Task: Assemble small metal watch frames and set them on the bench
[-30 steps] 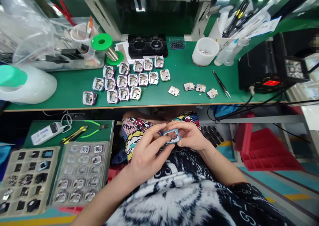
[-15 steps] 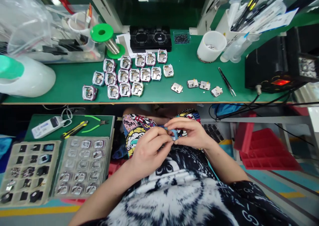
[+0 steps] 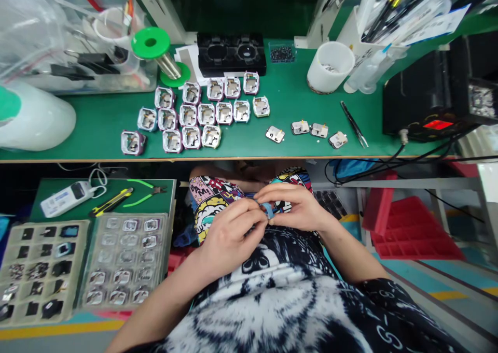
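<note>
Above my lap, my left hand (image 3: pixel 237 228) and my right hand (image 3: pixel 293 206) meet around a small blue watch case (image 3: pixel 268 209). Fingers of both hands are closed on it and cover most of it; only a curved blue edge shows between them. What lies inside the case is hidden. On the green bench beyond, several open watch cases (image 3: pixel 188 115) with parts inside sit in loose rows. To their right lie several flat watch back covers (image 3: pixel 300 127) with small parts on them, and a pair of tweezers (image 3: pixel 354 125).
A solder spool (image 3: pixel 170 66), a black fixture (image 3: pixel 231 54), a white cup (image 3: pixel 330 68) and a black soldering station (image 3: pixel 424 94) stand along the bench. At lower left are pliers (image 3: pixel 143 193), a cutter knife (image 3: pixel 112 202) and two compartment trays (image 3: pixel 87 249). Cables (image 3: pixel 389 160) cross the right edge.
The view has shifted slightly, so the bench items appear a little further left and higher. Both hands still hold the blue case, which is turned slightly, with more of its blue edge visible.
</note>
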Demonstrator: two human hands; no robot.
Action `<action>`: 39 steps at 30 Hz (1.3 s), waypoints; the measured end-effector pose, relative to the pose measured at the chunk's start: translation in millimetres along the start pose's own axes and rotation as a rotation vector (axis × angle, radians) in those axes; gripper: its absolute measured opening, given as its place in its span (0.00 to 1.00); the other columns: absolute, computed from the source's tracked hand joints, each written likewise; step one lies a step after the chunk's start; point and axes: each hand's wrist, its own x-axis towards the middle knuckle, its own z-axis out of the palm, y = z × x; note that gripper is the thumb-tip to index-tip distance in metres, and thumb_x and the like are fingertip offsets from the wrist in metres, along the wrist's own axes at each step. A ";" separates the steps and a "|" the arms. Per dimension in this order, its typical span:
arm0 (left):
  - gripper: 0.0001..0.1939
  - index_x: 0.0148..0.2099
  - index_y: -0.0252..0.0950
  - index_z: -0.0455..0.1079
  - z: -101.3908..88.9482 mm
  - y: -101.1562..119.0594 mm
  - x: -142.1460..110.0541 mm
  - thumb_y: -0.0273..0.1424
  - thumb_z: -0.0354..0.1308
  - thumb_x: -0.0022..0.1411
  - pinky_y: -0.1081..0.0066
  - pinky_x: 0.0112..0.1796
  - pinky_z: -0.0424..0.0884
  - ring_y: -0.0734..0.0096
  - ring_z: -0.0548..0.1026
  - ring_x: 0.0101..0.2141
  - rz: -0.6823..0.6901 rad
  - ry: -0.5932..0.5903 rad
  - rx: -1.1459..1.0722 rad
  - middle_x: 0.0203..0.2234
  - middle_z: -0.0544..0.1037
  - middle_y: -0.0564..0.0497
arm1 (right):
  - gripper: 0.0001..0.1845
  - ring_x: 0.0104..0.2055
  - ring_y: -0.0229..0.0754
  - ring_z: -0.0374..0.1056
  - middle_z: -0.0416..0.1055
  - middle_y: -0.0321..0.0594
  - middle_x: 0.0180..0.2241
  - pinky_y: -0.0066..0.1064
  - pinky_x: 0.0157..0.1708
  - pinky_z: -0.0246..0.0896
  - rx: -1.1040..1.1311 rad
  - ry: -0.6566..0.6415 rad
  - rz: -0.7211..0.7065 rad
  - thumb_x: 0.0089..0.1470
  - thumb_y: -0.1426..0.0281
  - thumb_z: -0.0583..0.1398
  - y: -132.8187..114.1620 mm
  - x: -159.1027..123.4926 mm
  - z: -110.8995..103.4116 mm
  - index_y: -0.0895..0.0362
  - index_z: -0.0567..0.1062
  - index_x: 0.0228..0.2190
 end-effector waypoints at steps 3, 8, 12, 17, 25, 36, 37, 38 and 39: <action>0.07 0.44 0.36 0.75 0.4 -1.4 -1.9 0.19 0.61 0.71 0.67 0.42 0.74 0.67 0.76 0.39 0.000 -0.010 0.023 0.38 0.77 0.48 | 0.23 0.58 0.48 0.76 0.80 0.43 0.55 0.44 0.58 0.77 -0.019 -0.008 0.001 0.60 0.64 0.73 -0.4 0.1 0.1 0.47 0.81 0.56; 0.06 0.46 0.37 0.74 1.3 -3.2 -4.2 0.21 0.59 0.73 0.66 0.43 0.74 0.66 0.76 0.39 0.020 -0.048 0.046 0.39 0.78 0.48 | 0.23 0.58 0.48 0.77 0.80 0.43 0.55 0.45 0.58 0.77 -0.025 -0.016 0.005 0.60 0.64 0.72 -0.8 -0.4 0.9 0.48 0.81 0.56; 0.07 0.44 0.37 0.73 1.1 -4.2 -5.4 0.21 0.58 0.74 0.67 0.41 0.73 0.67 0.76 0.38 0.020 -0.089 0.048 0.38 0.77 0.49 | 0.22 0.59 0.48 0.76 0.80 0.44 0.56 0.45 0.60 0.76 -0.026 -0.036 0.018 0.62 0.65 0.71 -1.9 -1.7 2.6 0.49 0.81 0.56; 0.07 0.44 0.37 0.72 1.8 -5.5 -8.5 0.21 0.57 0.75 0.68 0.41 0.71 0.68 0.75 0.37 -0.007 -0.115 0.071 0.36 0.76 0.50 | 0.23 0.61 0.47 0.75 0.79 0.43 0.57 0.45 0.64 0.72 -0.026 -0.046 0.007 0.64 0.71 0.68 -1.3 -3.4 6.4 0.49 0.80 0.59; 0.06 0.44 0.36 0.72 6.8 -8.3 -12.0 0.22 0.57 0.75 0.67 0.42 0.71 0.67 0.74 0.38 -0.049 -0.093 0.069 0.36 0.75 0.50 | 0.24 0.62 0.46 0.75 0.79 0.44 0.58 0.42 0.65 0.72 -0.008 -0.024 0.006 0.63 0.74 0.68 3.7 -4.8 7.5 0.50 0.79 0.59; 0.07 0.43 0.37 0.70 5.2 -10.1 -14.6 0.22 0.56 0.75 0.68 0.41 0.69 0.68 0.73 0.38 -0.089 -0.080 0.003 0.37 0.74 0.50 | 0.23 0.61 0.46 0.76 0.79 0.44 0.58 0.44 0.65 0.72 0.012 -0.011 0.024 0.63 0.72 0.69 2.8 -3.5 8.4 0.51 0.79 0.59; 0.07 0.43 0.37 0.70 4.8 -10.1 -14.6 0.22 0.56 0.75 0.68 0.41 0.69 0.69 0.73 0.38 -0.089 -0.077 -0.002 0.37 0.74 0.51 | 0.23 0.60 0.46 0.76 0.79 0.44 0.58 0.44 0.65 0.72 0.011 -0.006 0.028 0.63 0.72 0.68 2.7 -3.1 8.6 0.50 0.80 0.59; 0.07 0.43 0.37 0.70 4.4 -10.3 -14.3 0.21 0.56 0.75 0.69 0.40 0.68 0.69 0.73 0.37 -0.090 -0.073 -0.007 0.36 0.73 0.51 | 0.23 0.60 0.46 0.76 0.79 0.44 0.57 0.44 0.65 0.72 0.009 0.000 0.034 0.63 0.72 0.68 2.6 -2.7 8.7 0.50 0.80 0.59; 0.07 0.42 0.37 0.70 4.1 -10.5 -13.9 0.21 0.56 0.75 0.69 0.40 0.68 0.69 0.73 0.37 -0.090 -0.065 -0.012 0.36 0.73 0.51 | 0.23 0.60 0.46 0.76 0.79 0.43 0.57 0.44 0.65 0.72 0.006 0.005 0.040 0.63 0.72 0.68 2.7 -2.2 8.6 0.50 0.80 0.59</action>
